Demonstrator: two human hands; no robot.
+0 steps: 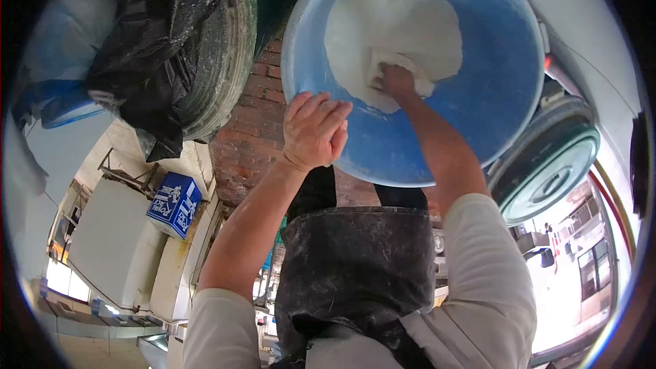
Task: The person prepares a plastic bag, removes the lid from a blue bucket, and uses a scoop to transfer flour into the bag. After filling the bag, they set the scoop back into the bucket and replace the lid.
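A big blue tub (pixel 471 106) with a pale rim fills the upper middle, and white powder (pixel 424 20) covers part of its bottom. Down in the powder, my right hand (pixel 396 82) is closed on a white scoop-like object (pixel 421 86), whose far part is hard to make out. My left hand (pixel 316 130) is at the tub's near left rim, fingers bent together over it, and nothing else shows in it. A dark apron (pixel 355 253) dusted with white lies below the tub.
At upper left stands a round bin (pixel 229 61) with a black plastic bag (pixel 150 48) over it. A lidded green container (pixel 550 174) sits right of the tub. Brick floor (pixel 249 119) shows between bin and tub. A blue and white box (pixel 174 203) is at lower left.
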